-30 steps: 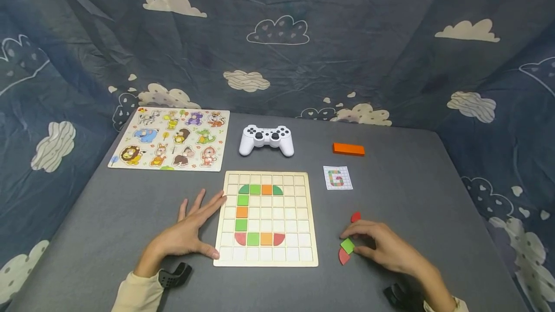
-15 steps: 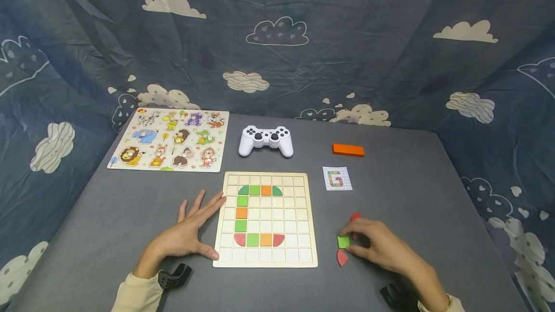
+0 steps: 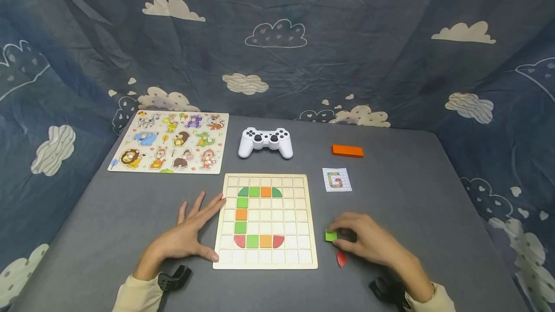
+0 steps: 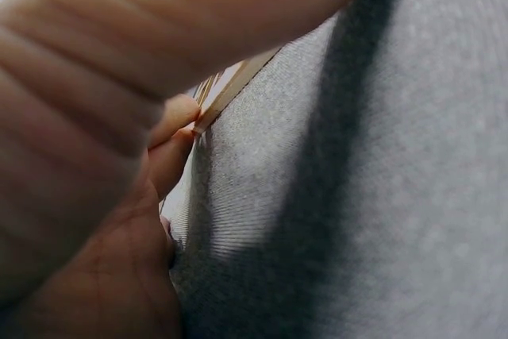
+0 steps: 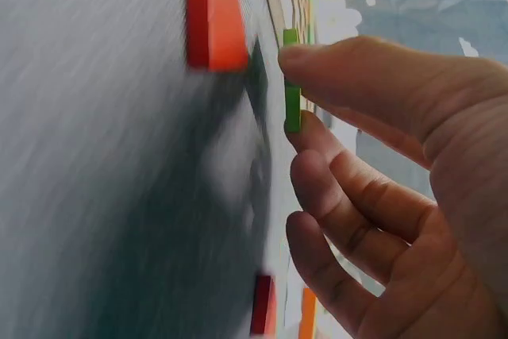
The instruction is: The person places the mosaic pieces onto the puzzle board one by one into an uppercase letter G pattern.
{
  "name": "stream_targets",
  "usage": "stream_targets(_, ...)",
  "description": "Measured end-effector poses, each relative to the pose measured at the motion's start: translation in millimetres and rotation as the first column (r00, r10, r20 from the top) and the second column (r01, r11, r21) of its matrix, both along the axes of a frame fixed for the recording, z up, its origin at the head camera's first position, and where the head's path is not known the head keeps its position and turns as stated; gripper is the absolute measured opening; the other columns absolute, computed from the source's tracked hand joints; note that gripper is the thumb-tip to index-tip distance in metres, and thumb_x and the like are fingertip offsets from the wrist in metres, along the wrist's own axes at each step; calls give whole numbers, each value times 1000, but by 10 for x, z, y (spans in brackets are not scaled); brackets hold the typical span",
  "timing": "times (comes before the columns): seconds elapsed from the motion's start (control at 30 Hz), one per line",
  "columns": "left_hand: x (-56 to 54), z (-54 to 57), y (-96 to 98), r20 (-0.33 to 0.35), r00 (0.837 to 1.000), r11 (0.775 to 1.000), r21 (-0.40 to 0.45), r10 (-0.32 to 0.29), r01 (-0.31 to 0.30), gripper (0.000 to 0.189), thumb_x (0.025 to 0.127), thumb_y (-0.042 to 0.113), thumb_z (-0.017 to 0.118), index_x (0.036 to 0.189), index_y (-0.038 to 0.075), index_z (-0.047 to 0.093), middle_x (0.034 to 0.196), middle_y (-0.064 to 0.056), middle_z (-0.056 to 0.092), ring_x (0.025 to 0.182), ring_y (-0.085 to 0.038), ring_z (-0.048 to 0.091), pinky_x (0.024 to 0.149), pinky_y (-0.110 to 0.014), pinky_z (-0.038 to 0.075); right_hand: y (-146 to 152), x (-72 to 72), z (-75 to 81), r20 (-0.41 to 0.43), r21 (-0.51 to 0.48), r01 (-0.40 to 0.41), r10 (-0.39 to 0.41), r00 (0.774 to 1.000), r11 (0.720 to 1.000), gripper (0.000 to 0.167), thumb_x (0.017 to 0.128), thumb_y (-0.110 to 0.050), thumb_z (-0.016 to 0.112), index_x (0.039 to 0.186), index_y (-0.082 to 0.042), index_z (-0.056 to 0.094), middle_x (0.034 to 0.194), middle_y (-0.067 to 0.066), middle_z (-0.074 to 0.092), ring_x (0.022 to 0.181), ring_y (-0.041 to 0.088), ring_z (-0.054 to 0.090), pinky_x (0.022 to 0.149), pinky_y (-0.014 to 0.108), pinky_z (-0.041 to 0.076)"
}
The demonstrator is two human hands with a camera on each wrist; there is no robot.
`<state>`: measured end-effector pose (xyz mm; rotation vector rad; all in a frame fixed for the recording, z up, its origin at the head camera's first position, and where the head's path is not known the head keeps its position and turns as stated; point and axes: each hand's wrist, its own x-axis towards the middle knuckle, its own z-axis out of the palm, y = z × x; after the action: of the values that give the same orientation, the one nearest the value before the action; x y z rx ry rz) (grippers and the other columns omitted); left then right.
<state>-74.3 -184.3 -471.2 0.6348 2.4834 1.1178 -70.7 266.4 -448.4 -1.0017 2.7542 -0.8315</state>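
My right hand (image 3: 366, 240) pinches a green square tile (image 3: 331, 236) between thumb and fingers, just right of the wooden grid board (image 3: 278, 215). In the right wrist view the tile (image 5: 293, 109) is held on edge, raised off the table. Below that hand lies a red quarter-round tile (image 3: 341, 259). A second red tile (image 5: 263, 305) shows in the right wrist view; the hand hides it from the head view. My left hand (image 3: 184, 235) has its fingers spread, with fingertips and thumb touching the board's left edge. Green, orange and red tiles in the board form a C-like outline.
A small pattern card (image 3: 336, 179) lies right of the board, with an orange block (image 3: 348, 151) behind it. A white game controller (image 3: 266, 142) and an animal puzzle board (image 3: 173, 141) sit farther back. A cloud-printed cloth (image 3: 277, 81) hangs behind the table.
My right hand has moved left toward the board, carrying the green tile off its place by the red pieces. The far red tile has become hidden from the head view. My left hand stays put.
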Motion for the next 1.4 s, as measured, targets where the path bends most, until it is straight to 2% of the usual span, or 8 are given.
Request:
stream_targets(0.3, 14, 30, 11, 15, 1000, 1000, -4, 11, -10, 129, 57, 44, 93, 161, 14, 23, 169, -11, 12, 151, -48, -16, 108, -71, -21, -400, -90, 68, 69, 36, -54, 52, 996, 998, 20, 87, -23, 78, 107, -20, 76, 103, -13, 68, 91, 5, 62, 82, 30, 55)
stream_targets(0.43, 17, 30, 17, 19, 1000, 1000, 3, 9, -9, 129, 57, 43, 93, 161, 14, 23, 169, -12, 12, 151, -48, -16, 107, -71, -21, -557, -134, 104, 44, 37, -85, 83, 996, 996, 19, 88, -23, 78, 106, -20, 76, 106, -12, 69, 94, 8, 63, 84, 29, 54)
stream_targets(0.67, 12, 3, 19, 9, 1000, 1000, 7, 12, -12, 128, 57, 44, 93, 161, 15, 23, 169, -12, 12, 151, -48, -15, 108, -70, -21, -810, -218, 110, 12, 36, -129, 129, 992, 991, 19, 88, -21, 77, 107, -18, 76, 104, -9, 70, 79, 9, 59, 71, 21, 49)
stream_targets(1.03, 14, 7, 16, 5, 1000, 1000, 15, 12, -12, 129, 57, 43, 93, 161, 15, 24, 169, -11, 13, 151, -48, -15, 107, -70, -22, -1063, -264, 75, -46, 116, -125, 131, 990, 985, 17, 86, -20, 77, 103, -19, 78, 102, -8, 71, 94, 8, 64, 84, 29, 55)
stream_targets(1.4, 2, -12, 9, 8, 1000, 1000, -3, 11, -11, 130, 56, 44, 93, 161, 16, 22, 169, -10, 12, 151, -47, -15, 108, -70, -21, -1136, -280, 50, -62, 132, -131, 140, 988, 983, 17, 86, -19, 78, 103, -20, 78, 102, -9, 70, 95, 8, 65, 86, 29, 54)
